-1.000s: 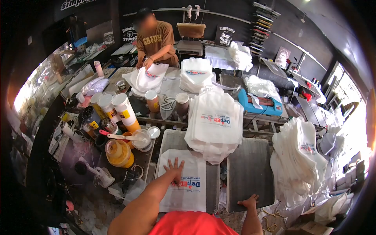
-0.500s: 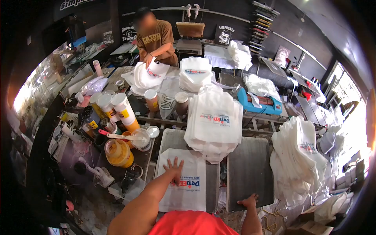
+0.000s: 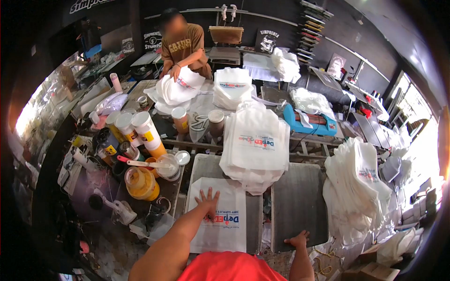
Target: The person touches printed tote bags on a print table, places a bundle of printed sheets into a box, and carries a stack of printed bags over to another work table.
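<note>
The white printed bag [image 3: 199, 236] lies flat on the left board [image 3: 254, 222], its far corners cut on a slant. The person's left hand [image 3: 209, 205] lies on it palm down, fingers spread wide, partly covering the red and blue print. The right hand [image 3: 298, 240] holds nothing; its fingers are loosely apart on the near edge of the dark right board [image 3: 300, 201], at three o'clock from the bag.

If the ink were damp, the left palm could smear it; a sideways push could wrinkle or skew the thin sheet. At one o'clock, the tall bag stack [image 3: 255, 157] overhangs the left board, and a bump might make its soft layers slump onto the flat bag. At ten o'clock, the ink-crusted yellow tub [image 3: 142, 187] could soil the white fabric if it were knocked over.

The bags look matte, limp and slightly see-through. Both boards are flat rectangles with rounded corners and scuffed grey faces. Towards three o'clock, beyond the right board, a heap of bags [image 3: 349, 196] hangs in deep, uneven folds. Between eleven and twelve, a co-worker [image 3: 187, 49] bends over another curling pile [image 3: 176, 91]; between one and two sits a boxy blue machine [image 3: 309, 122].
</note>
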Motion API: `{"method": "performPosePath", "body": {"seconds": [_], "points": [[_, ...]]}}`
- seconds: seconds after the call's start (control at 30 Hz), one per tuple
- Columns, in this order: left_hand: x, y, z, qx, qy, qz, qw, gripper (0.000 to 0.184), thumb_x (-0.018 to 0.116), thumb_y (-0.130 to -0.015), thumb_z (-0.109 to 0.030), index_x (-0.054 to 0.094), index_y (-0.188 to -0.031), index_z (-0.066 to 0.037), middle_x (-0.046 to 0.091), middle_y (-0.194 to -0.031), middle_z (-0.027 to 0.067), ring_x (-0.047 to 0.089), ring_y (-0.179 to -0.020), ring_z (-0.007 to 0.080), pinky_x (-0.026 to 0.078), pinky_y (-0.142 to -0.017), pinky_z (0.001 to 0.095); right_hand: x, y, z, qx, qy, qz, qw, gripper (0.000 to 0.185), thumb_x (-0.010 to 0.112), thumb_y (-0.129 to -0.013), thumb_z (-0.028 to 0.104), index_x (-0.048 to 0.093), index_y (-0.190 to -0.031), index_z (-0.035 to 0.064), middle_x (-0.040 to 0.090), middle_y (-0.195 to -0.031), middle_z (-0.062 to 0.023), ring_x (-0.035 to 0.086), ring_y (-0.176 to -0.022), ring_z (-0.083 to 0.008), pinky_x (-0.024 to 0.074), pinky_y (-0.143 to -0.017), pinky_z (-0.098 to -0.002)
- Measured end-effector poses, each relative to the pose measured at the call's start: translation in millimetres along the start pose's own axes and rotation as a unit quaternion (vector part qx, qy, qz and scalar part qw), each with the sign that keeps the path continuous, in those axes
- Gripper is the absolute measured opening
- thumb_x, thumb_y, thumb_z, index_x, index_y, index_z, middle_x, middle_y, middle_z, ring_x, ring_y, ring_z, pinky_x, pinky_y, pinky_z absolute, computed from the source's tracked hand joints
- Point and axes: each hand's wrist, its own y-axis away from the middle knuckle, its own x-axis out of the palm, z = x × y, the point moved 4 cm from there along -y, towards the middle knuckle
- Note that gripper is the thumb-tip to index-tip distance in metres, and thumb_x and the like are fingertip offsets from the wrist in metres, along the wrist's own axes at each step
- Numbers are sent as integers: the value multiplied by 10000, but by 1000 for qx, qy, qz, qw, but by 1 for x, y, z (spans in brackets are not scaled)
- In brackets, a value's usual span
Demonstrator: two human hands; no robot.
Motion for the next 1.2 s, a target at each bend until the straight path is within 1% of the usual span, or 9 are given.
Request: {"method": "performPosePath", "body": {"seconds": [0.2,0.27,0.4,0.5,0.6,0.67,0.77,0.97,1.2], "points": [[2,-2,2,0,0,-1,1000,1486,929,-498,-316,-180,-1487,-291,-301,-1525,126,-219,-1365,514,36,-1020,758,-5,8,3,9,-29,4,1000,1437,927,-471,448,8,-1487,15,-26,-1566,-186,101,-1419,-446,274,-1140,-482],[5,-6,3,7,-8,7,1000,1548,938,-456,-375,-222,-1474,-262,-353,-1492,157,-254,-1337,537,37,-1009,766,-4,6,2,9,-28,2,1000,1431,929,-477,433,6,-1486,10,-24,-1567,-184,99,-1419,-445,270,-1142,-483],[2,-2,1,9,-12,4,1000,1546,939,-455,-371,-217,-1476,-266,-346,-1497,153,-248,-1340,536,40,-1012,764,-3,6,2,11,-19,-1,1000,1429,927,-483,432,2,-1485,4,-16,-1568,-185,98,-1421,-440,269,-1141,-483],[1,-2,1,4,-14,9,1000,1547,941,-450,-367,-212,-1477,-268,-339,-1501,151,-241,-1344,535,46,-1016,759,-2,4,0,8,-16,-6,1000,1420,927,-473,438,31,-1480,-7,-9,-1567,-196,109,-1422,-434,262,-1140,-480],[2,-3,1,4,-12,9,1000,1556,944,-441,-368,-212,-1477,-267,-335,-1503,152,-239,-1345,536,52,-1017,759,10,-14,-9,-10,-14,-30,999,1414,928,-453,447,65,-1473,-15,28,-1560,-210,131,-1416,-442,255,-1138,-479],[-1,1,0,1,-1,2,1000,1487,930,-500,-307,-184,-1484,-298,-311,-1521,127,-221,-1368,507,32,-1020,757,12,-15,-9,-28,-4,-52,998,1409,931,-432,449,95,-1462,-26,63,-1550,-218,149,-1408,-449,247,-1138,-480],[2,-3,1,-2,-3,-1,1000,1487,929,-496,-298,-182,-1486,-297,-313,-1520,127,-217,-1369,509,33,-1022,754,4,-5,-5,-16,-16,-43,999,1433,934,-424,431,74,-1474,-26,32,-1560,-219,147,-1407,-463,273,-1132,-478],[1,-2,0,3,0,-5,1000,1493,927,-489,-296,-184,-1485,-296,-320,-1517,127,-212,-1370,512,36,-1028,747,0,2,-2,-13,-20,-36,999,1447,936,-430,423,36,-1482,3,26,-1565,-204,138,-1411,-456,277,-1134,-475],[5,-7,2,0,-4,-11,1000,1500,932,-476,-322,-174,-1489,-290,-313,-1520,127,-205,-1368,521,42,-1024,752,6,-9,-6,-7,-9,-38,999,1437,940,-433,412,44,-1482,10,32,-1567,-190,153,-1403,-466,290,-1128,-482]]}}
